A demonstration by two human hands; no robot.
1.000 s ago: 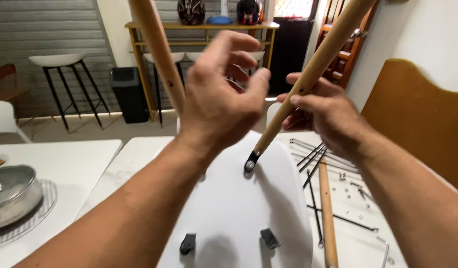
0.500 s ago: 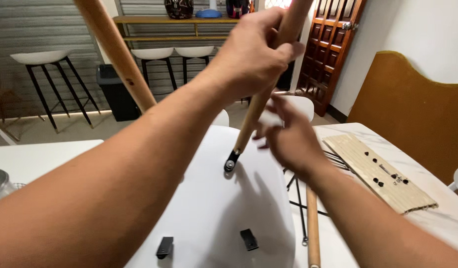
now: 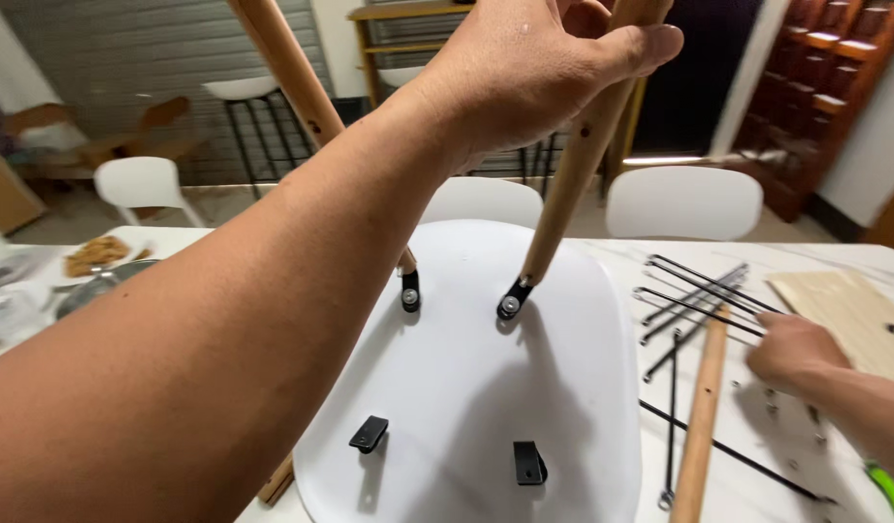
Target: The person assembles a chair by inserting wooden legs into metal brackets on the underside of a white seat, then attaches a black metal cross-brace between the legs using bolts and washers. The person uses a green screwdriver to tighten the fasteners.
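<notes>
Head view: left hand (image 3: 534, 77) fingers clamped on wooden leg (image 3: 573, 184); right hand (image 3: 796, 351) fingers unclear, near black rods (image 3: 694, 291).

The right hand (image 3: 794, 351) has let go of the wooden leg (image 3: 575, 169) it gripped a second ago — half a second back it hung open just beside the leg, and now it lies low on the surface (image 3: 805, 455), well to the right, among the black metal rods (image 3: 694, 295) and small screws (image 3: 771, 397). The left hand (image 3: 534, 73), open in front of the leg at first, has closed round its upper part and alone holds it. The view has swung too — the loose wooden leg (image 3: 701, 412) on the surface now lies just left of the right hand.
</notes>
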